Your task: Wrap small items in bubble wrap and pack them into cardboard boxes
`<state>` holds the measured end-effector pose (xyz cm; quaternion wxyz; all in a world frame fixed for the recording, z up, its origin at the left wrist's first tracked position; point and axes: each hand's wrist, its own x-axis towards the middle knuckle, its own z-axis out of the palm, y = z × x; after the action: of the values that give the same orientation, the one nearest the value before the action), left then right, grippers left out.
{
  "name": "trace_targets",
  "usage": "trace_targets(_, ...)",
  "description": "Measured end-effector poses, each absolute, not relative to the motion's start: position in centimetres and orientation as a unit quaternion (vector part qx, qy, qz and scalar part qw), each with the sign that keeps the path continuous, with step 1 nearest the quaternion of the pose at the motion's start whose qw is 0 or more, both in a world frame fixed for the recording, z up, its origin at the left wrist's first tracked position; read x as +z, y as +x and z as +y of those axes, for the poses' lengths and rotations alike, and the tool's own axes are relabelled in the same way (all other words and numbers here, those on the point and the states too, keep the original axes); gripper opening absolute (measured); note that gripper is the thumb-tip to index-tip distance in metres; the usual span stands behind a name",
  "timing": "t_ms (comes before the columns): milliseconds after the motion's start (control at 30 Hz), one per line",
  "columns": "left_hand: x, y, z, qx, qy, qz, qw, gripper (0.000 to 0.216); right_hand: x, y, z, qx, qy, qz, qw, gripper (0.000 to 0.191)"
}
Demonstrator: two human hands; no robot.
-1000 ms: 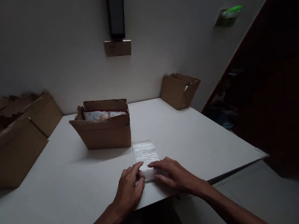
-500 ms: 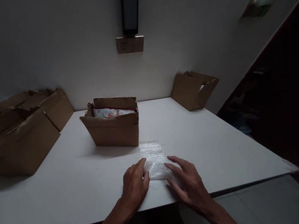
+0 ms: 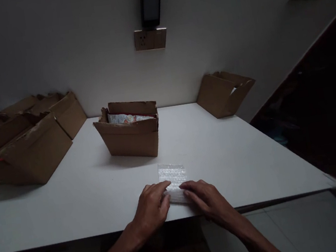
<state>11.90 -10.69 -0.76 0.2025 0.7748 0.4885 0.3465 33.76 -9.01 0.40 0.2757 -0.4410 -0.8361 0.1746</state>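
Note:
A small clear sheet of bubble wrap (image 3: 173,176) lies near the front edge of the white table (image 3: 109,197). Its near part looks folded over. My left hand (image 3: 152,204) grips the left side, index finger on top and thumb by the near corner. On the right side, my right hand (image 3: 207,197) has its fingers and thumb closed around the near right corner. Beyond the wrap stands an open cardboard box (image 3: 129,139) with printed plastic packets inside.
Several open cardboard boxes (image 3: 49,149) stand together at the left. Another open cardboard box (image 3: 218,96) sits at the back right against the wall. A wall socket (image 3: 151,39) is above the table, below a dark upright panel (image 3: 151,1). The table's right edge slants toward a dark area.
My right hand's spread fingers have closed in on the bubble wrap's near right corner. The sheet's near part is now folded, and it looks shorter. The view has shifted slightly.

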Motion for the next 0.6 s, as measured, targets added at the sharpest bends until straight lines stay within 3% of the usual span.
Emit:
trace_targets(167, -1.1, 12.0, -10.0, 0.316, 0.76, 0.536, 0.188, 0.039, 0.6, 34.0, -10.0, 0.039, -0.434, -0.832, 0.344, 0.024)
trace_targets(367, -0.8, 12.1, -10.1, 0.33, 0.79, 0.505, 0.111, 0.033, 0.1, 33.1, -10.0, -0.002, -0.391, -0.882, 0.264, 0.024)
trace_targets(600, -0.4, 11.0, -12.1, 0.335, 0.79, 0.474, 0.196, 0.04, 0.1, 33.3, -10.6, 0.132, -0.404, -0.859, 0.286, 0.024)
